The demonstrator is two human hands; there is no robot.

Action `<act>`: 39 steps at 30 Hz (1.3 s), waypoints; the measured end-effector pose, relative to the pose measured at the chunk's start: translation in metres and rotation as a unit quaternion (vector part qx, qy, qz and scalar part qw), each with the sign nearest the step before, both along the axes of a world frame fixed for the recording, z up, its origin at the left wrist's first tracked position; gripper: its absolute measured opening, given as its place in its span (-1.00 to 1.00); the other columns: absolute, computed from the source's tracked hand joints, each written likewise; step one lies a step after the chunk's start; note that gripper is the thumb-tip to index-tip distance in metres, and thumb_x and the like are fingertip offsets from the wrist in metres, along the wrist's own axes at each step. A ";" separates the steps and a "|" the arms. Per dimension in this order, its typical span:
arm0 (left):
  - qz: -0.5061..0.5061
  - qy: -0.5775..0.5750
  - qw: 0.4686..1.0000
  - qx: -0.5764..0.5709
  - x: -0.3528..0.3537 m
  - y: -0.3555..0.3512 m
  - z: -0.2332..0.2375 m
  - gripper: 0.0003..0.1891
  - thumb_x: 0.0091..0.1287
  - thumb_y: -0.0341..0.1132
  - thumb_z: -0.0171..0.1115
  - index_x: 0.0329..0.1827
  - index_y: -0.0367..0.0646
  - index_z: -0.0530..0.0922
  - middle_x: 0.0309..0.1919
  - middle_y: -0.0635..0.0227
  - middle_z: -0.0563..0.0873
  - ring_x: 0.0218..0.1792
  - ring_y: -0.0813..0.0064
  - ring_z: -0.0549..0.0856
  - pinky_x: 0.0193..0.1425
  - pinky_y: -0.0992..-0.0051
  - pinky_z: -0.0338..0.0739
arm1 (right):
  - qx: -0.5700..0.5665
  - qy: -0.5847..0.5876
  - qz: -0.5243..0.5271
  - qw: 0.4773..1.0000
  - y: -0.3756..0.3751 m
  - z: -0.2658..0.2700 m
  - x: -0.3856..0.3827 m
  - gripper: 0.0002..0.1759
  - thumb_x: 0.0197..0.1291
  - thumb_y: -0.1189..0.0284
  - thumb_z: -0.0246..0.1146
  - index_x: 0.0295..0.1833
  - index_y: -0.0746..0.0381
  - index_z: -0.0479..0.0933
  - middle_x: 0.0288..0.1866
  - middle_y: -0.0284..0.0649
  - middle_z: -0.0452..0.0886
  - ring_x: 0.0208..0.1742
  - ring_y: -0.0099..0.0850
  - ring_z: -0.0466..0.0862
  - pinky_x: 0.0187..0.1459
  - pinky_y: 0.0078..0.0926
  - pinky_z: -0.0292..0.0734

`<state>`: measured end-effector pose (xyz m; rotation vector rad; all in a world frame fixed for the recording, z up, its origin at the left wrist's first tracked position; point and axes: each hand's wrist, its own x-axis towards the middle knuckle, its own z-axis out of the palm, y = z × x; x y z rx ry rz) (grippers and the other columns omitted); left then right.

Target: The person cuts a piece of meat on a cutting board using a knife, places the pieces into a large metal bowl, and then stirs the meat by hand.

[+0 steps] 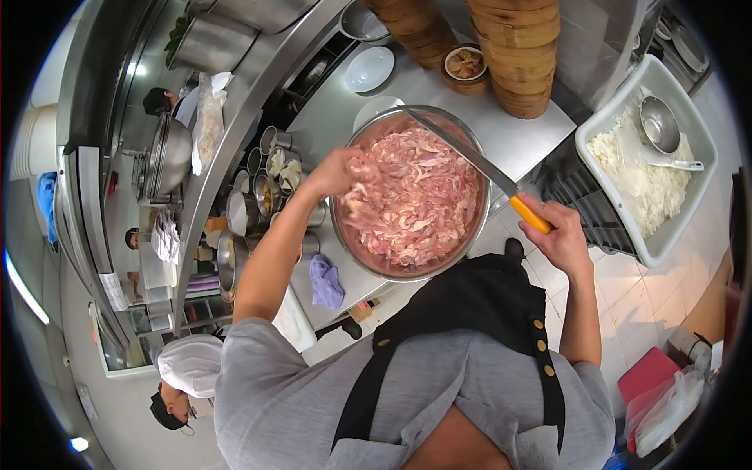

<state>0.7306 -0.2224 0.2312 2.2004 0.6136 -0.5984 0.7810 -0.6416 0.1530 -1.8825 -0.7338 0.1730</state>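
Note:
A large round metal bowl (338, 235) full of raw, pinkish sliced meat (423, 196) stands at the counter's edge in front of me. My left hand (346, 172) is at the bowl's left side, its fingers curled on some of the meat; motion blurs the fingers and nearby pieces. My right hand (558, 235) is closed around the orange handle of a long knife (478, 157). Its blade slants over the bowl's far right rim, tip pointing to the far left.
Bamboo steamers (517, 55) and white plates (370, 69) stand behind the bowl. A tub of white rice (705, 172) with a ladle (659, 125) is at right. Metal containers (249, 211) and a purple cloth (326, 282) lie left. A person in white (189, 366) is lower left.

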 end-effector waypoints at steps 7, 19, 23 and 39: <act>-0.146 -0.067 0.981 0.106 0.027 0.041 -0.106 -0.11 -0.02 0.06 0.49 0.33 -0.28 0.39 0.30 -0.06 0.45 0.31 0.15 0.45 0.35 0.38 0.35 | -0.013 0.005 0.005 1.000 0.015 0.003 0.004 -0.42 -0.06 0.54 0.42 0.18 0.08 0.58 -0.49 -0.12 0.52 -0.50 -0.24 0.52 -0.35 -0.38 0.45; -0.150 0.276 0.949 0.039 0.057 -0.012 -0.216 -0.08 0.09 0.25 0.29 0.41 -0.18 0.26 0.31 0.02 0.43 0.31 0.19 0.44 0.35 0.21 0.36 | -0.008 0.033 -0.124 0.992 0.005 -0.002 -0.027 -0.45 -0.05 0.53 0.43 0.16 0.14 0.59 -0.51 -0.15 0.49 -0.52 -0.34 0.47 -0.38 -0.46 0.41; -0.064 0.340 0.937 -0.050 0.059 -0.005 -0.188 -0.19 0.17 0.22 0.23 0.37 -0.14 0.34 0.27 0.08 0.49 0.25 0.23 0.50 0.32 0.16 0.40 | -0.012 0.036 -0.129 0.991 0.005 0.001 -0.032 -0.45 -0.05 0.53 0.43 0.16 0.15 0.59 -0.52 -0.16 0.48 -0.53 -0.35 0.44 -0.40 -0.48 0.40; -0.252 -0.078 0.944 0.198 0.027 0.011 0.019 -0.84 0.12 -0.53 0.29 -0.21 -0.24 0.65 -0.27 0.25 0.71 -0.41 0.44 0.69 -0.32 0.43 0.58 | -0.003 0.000 -0.041 0.999 0.027 0.003 -0.018 -0.43 -0.05 0.54 0.42 0.19 0.12 0.57 -0.54 -0.15 0.45 -0.55 -0.32 0.44 -0.40 -0.44 0.39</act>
